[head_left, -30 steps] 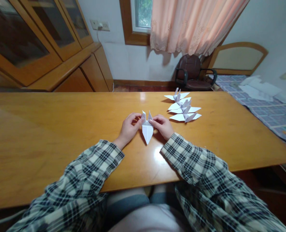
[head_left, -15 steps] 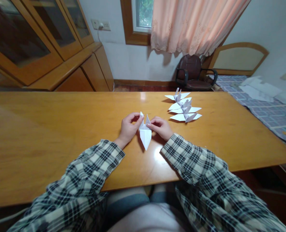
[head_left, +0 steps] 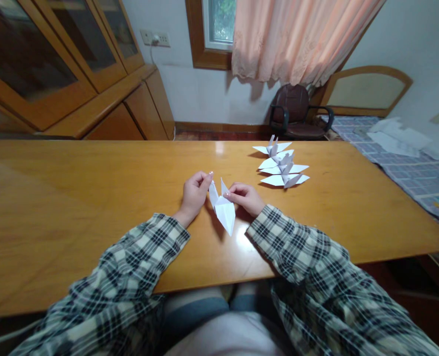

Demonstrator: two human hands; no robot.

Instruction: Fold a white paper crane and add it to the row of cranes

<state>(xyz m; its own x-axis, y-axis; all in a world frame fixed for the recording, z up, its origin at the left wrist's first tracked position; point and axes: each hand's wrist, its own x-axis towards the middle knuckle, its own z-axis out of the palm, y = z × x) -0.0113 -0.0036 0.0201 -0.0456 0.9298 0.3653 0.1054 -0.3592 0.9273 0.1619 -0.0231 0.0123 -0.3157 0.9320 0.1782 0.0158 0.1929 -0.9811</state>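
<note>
A white folded paper crane is between my hands, just above the wooden table. Two narrow points rise from its far end and a broad wing flap hangs toward me. My left hand pinches the tip of the left point between thumb and forefinger. On the other side, my right hand is closed on the paper near the base of the right point. The far side of the crane is hidden from me.
Several finished-looking paper cranes stand in a close row at the table's far right. Past the far edge are a brown armchair and a bed with a checked cover. A glass-fronted cabinet lines the left wall.
My left hand has moved up to the left point's tip and drawn it outward to the left. The crane has tilted, its near flap swinging slightly right and toward me.
</note>
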